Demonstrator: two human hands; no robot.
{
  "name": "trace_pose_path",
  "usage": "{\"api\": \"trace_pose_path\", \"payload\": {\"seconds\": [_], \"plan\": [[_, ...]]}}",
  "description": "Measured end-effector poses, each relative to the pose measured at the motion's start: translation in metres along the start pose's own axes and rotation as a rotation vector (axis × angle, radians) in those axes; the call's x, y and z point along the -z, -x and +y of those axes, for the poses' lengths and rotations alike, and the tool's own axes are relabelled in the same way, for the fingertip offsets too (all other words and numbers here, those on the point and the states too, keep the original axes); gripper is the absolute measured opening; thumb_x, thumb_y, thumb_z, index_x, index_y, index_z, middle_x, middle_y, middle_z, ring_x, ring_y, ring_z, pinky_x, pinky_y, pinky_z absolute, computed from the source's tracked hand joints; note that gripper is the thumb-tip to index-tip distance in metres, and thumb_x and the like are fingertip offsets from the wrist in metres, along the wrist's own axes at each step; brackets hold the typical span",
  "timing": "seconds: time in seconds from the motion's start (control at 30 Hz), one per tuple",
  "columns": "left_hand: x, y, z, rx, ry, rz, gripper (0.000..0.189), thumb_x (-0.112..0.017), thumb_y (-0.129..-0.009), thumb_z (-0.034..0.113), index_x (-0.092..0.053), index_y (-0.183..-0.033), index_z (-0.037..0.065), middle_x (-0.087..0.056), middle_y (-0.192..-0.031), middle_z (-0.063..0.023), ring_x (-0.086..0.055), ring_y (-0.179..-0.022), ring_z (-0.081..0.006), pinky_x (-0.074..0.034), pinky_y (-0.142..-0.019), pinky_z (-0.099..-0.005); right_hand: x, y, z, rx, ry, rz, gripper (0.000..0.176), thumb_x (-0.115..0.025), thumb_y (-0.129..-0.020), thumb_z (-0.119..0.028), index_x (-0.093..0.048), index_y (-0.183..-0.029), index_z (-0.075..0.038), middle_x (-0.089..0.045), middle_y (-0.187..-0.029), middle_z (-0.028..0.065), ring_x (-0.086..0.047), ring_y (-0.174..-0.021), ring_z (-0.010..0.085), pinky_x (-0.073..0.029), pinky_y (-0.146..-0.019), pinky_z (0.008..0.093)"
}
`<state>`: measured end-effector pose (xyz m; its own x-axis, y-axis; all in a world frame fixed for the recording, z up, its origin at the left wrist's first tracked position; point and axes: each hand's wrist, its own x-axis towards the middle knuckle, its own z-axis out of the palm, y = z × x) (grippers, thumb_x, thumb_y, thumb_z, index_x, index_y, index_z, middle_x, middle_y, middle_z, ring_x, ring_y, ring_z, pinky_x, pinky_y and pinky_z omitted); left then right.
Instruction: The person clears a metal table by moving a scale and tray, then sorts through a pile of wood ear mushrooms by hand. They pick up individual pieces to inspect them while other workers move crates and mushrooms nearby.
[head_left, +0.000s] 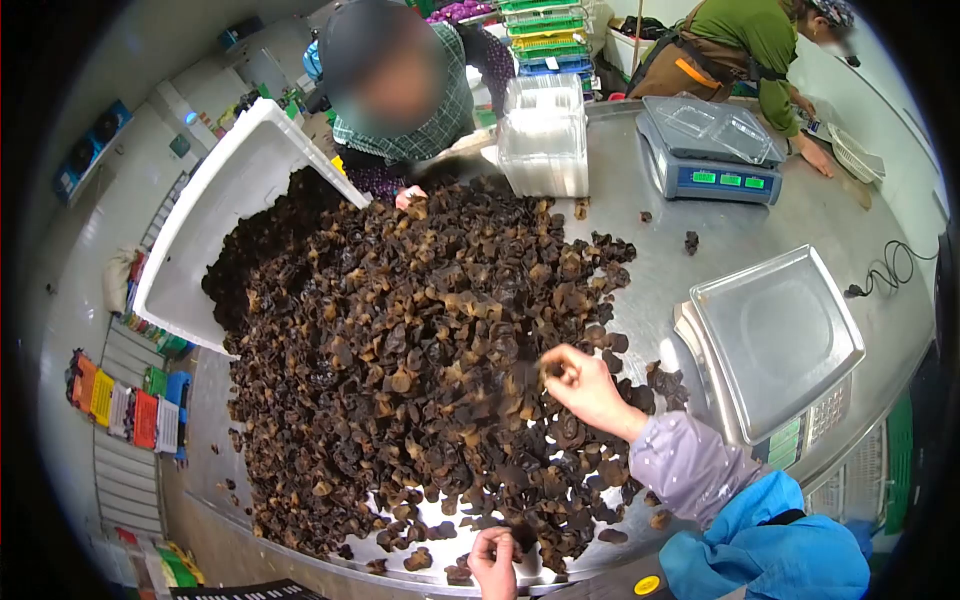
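Observation:
A big heap of dark brown wood ear mushrooms (400,340) covers the steel table (640,230). My right hand (595,390), in a lilac sleeve, is over the heap's right side, its thumb and fingers pinched on a small brown wood ear mushroom (549,371). At the near edge of the table, my left hand (494,563) is closed with its fingertips together. A dark wood ear mushroom (522,537) is right beside those fingertips; whether they grip it is hard to see.
A tipped white bin (190,230) opens onto the heap's left side. A clear tray lies on the near scale (775,330); clear lids lie on the far scale (715,150). Stacked clear trays (545,140) stand beside a co-worker's hand (410,197). Another person leans over at right back.

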<state>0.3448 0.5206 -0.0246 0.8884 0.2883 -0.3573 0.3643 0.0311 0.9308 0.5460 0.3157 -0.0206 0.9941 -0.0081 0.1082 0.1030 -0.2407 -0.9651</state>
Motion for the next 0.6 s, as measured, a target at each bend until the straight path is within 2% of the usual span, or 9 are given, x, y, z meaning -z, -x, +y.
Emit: {"api": "trace_pose_path", "payload": {"seconds": [0.1,0.17,0.2,0.23,0.3,0.37,0.43,0.5,0.6], "plan": [[-0.01,0.002,0.02,0.005,0.039,-0.068,0.007,-0.053,-0.091,0.01,-0.056,-0.095,0.004,-0.049,-0.07,0.0014,-0.044,-0.062,-0.0071,-0.037,-0.057,-0.0211,0.009,0.008,-0.001,-0.048,0.067,-0.059,0.023,-0.061,-0.077,-0.016,-0.06,-0.098,-0.008,-0.058,-0.066,0.0073,-0.056,-0.054,0.0142,-0.043,-0.051,0.03],[-0.01,0.002,0.022,0.017,0.098,-0.103,0.007,-0.052,-0.091,0.009,-0.056,-0.095,0.004,-0.049,-0.069,0.0008,-0.045,-0.062,-0.0076,-0.037,-0.058,-0.0212,0.014,0.008,0.011,0.06,0.295,-0.149,0.023,-0.06,-0.077,-0.018,-0.061,-0.098,-0.008,-0.061,-0.069,0.0082,-0.06,-0.059,0.0204,-0.046,-0.055,0.0333],[-0.008,0.003,0.02,0.017,0.095,-0.109,0.007,-0.052,-0.091,0.009,-0.056,-0.095,0.004,-0.049,-0.069,0.0008,-0.045,-0.062,-0.0076,-0.037,-0.058,-0.0212,0.016,0.011,0.006,0.278,0.618,-0.064,0.025,-0.059,-0.076,-0.02,-0.061,-0.098,-0.009,-0.064,-0.075,0.0096,-0.063,-0.063,0.0236,-0.048,-0.059,0.0354],[-0.005,0.002,0.017,0.038,0.089,-0.132,0.008,-0.052,-0.092,0.01,-0.055,-0.096,0.005,-0.049,-0.069,0.0002,-0.045,-0.062,-0.008,-0.038,-0.058,-0.0213,0.018,0.013,-0.001,0.276,0.619,-0.058,0.025,-0.059,-0.076,-0.02,-0.061,-0.098,-0.009,-0.064,-0.075,0.0096,-0.063,-0.063,0.0236,-0.048,-0.059,0.0354],[-0.005,-0.001,0.015,0.062,0.089,-0.153,0.01,-0.051,-0.092,0.012,-0.055,-0.098,0.005,-0.05,-0.069,-0.0004,-0.046,-0.062,-0.0085,-0.038,-0.058,-0.0214,0.022,0.017,-0.025,-0.009,0.277,-0.052,0.023,-0.061,-0.074,-0.013,-0.062,-0.096,-0.007,-0.06,-0.068,0.0049,-0.056,-0.054,0.0118,-0.043,-0.051,0.0287],[-0.004,0.0,0.016,0.196,0.296,-0.18,0.014,-0.051,-0.093,0.017,-0.053,-0.1,0.005,-0.052,-0.075,-0.002,-0.048,-0.064,-0.0102,-0.04,-0.06,-0.0219,0.016,0.024,-0.03,-0.053,-0.043,-0.248,0.026,-0.06,-0.076,-0.01,-0.06,-0.102,-0.005,-0.064,-0.084,0.0058,-0.056,-0.06,0.0044,-0.047,-0.055,0.0229],[0.0,-0.003,0.017,0.275,0.468,-0.324,0.037,-0.051,-0.093,0.033,-0.049,-0.118,0.007,-0.059,-0.1,-0.004,-0.055,-0.081,-0.0129,-0.045,-0.063,-0.0248,0.009,0.041,-0.04,-0.048,-0.177,-0.586,0.029,-0.059,-0.077,-0.021,-0.06,-0.104,-0.011,-0.067,-0.089,0.0094,-0.065,-0.074,0.0175,-0.051,-0.068,0.0307],[0.002,-0.008,0.003,0.309,0.669,-0.497,0.046,-0.048,-0.093,0.04,-0.044,-0.127,0.009,-0.057,-0.11,-0.0048,-0.056,-0.089,-0.0139,-0.047,-0.066,-0.0265,-0.006,0.066,-0.045,0.042,-0.094,-0.89,0.029,-0.058,-0.078,-0.021,-0.058,-0.105,-0.009,-0.066,-0.09,0.0111,-0.065,-0.081,0.0212,-0.051,-0.072,0.034],[-0.001,0.0,-0.003,0.409,0.613,-0.378,0.049,-0.048,-0.092,0.042,-0.041,-0.129,0.011,-0.052,-0.119,-0.005,-0.055,-0.094,-0.0148,-0.048,-0.07,-0.0274,-0.031,0.104,-0.04,0.227,0.016,-1.012,0.035,-0.058,-0.077,-0.021,-0.053,-0.107,-0.006,-0.061,-0.094,0.0122,-0.062,-0.087,0.0284,-0.049,-0.07,0.0416]]}}
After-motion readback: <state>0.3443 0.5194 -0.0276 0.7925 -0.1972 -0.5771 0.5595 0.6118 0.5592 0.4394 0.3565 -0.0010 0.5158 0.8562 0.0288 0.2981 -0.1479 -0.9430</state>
